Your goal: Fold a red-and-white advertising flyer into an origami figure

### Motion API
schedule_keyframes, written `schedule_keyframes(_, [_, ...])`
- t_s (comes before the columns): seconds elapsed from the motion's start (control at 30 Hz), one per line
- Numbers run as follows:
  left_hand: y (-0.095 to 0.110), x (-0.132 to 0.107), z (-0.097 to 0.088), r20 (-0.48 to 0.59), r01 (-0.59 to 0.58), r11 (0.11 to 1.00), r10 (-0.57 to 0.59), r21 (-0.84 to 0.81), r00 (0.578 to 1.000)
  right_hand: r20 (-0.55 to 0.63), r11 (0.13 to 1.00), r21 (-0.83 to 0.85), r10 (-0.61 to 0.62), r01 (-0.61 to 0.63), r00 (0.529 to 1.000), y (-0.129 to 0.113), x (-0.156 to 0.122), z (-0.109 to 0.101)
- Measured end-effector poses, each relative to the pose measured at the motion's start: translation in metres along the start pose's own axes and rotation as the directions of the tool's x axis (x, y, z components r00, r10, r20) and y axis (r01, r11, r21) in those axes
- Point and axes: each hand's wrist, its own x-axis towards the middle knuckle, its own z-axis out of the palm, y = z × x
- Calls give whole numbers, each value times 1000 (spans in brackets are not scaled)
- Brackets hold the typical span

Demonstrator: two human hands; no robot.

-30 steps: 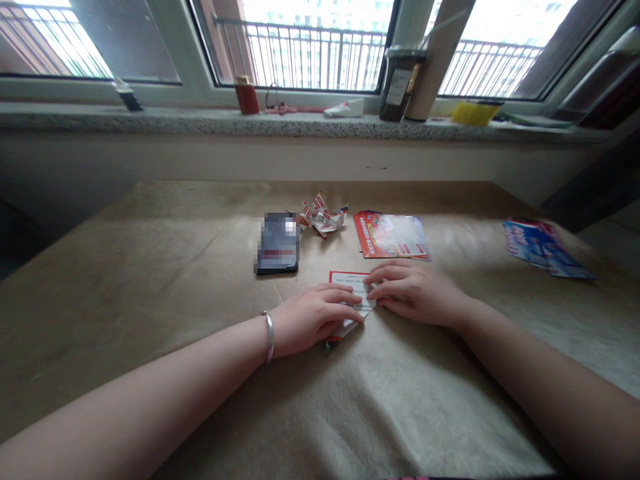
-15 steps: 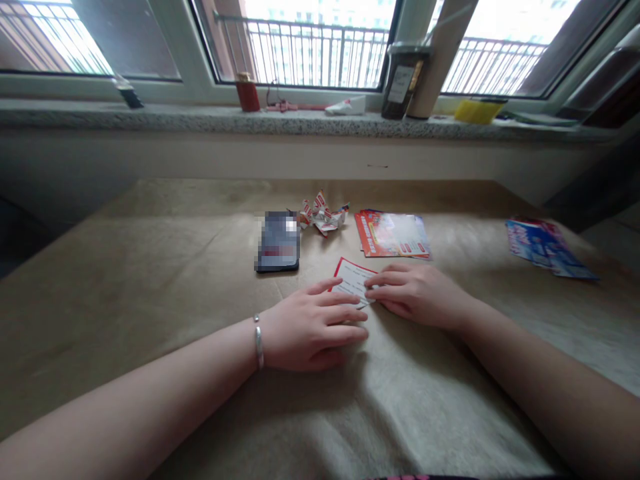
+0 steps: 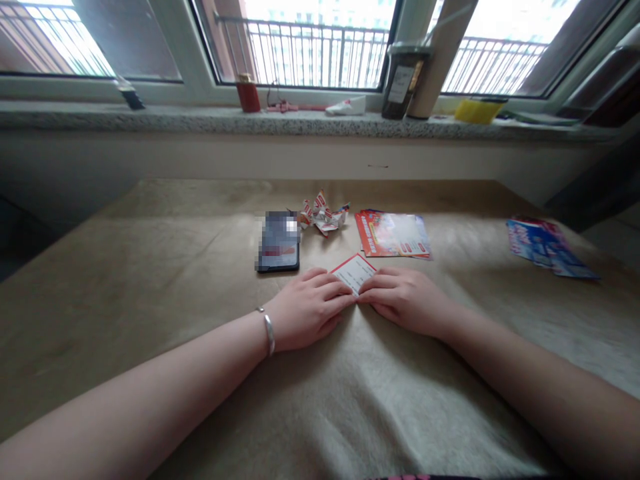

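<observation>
A small white paper with a red border (image 3: 355, 271) lies on the beige cloth-covered table (image 3: 150, 280), partly folded and turned to a diamond. My left hand (image 3: 307, 308), with a silver bracelet at the wrist, rests on its left part with fingers pressed together on the paper. My right hand (image 3: 407, 300) presses its right part, fingertips meeting those of the left. Most of the paper is hidden under both hands.
A dark phone (image 3: 279, 250) lies just beyond my left hand, crumpled red-white paper (image 3: 323, 215) behind it. A stack of red leaflets (image 3: 394, 235) sits past my right hand, blue leaflets (image 3: 547, 248) far right. The windowsill (image 3: 200, 121) carries a red can, a dark jar and a yellow item.
The paper has been turned and folded, so only a diamond-shaped tip now shows. Both hands have closed in until their fingertips meet over it.
</observation>
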Motion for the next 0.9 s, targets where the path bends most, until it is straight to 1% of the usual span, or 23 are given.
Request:
schedule_keyframes(0.17, [2,4,-1,44,-22,999,20,32,999,-14,999,42,10,-10,1000,2,0,2])
schedule_keyframes(0.27, [2,5,-1,39,-30,998,28,53,999,-21,998,65,5,-3,1000,5,0,5])
schedule_keyframes(0.37, [2,6,0,29,-13,997,11,74,1000,-41,996,85,2,1,999,7,1,8])
schedule_keyframes(0.5, [2,6,1,47,-5,995,0,97,999,-63,996,91,5,1,998,6,2,8])
schedule_keyframes(0.63, [1,4,1,54,-5,993,-1,118,999,-43,997,74,-2,5,999,5,2,6])
schedule_keyframes(0.8, [-3,1,0,31,-12,993,8,121,999,-31,999,46,-2,3,1000,7,1,5])
schedule_keyframes(0.9, [-6,0,-2,46,-21,990,15,139,999,-27,999,48,-1,3,1000,9,1,5])
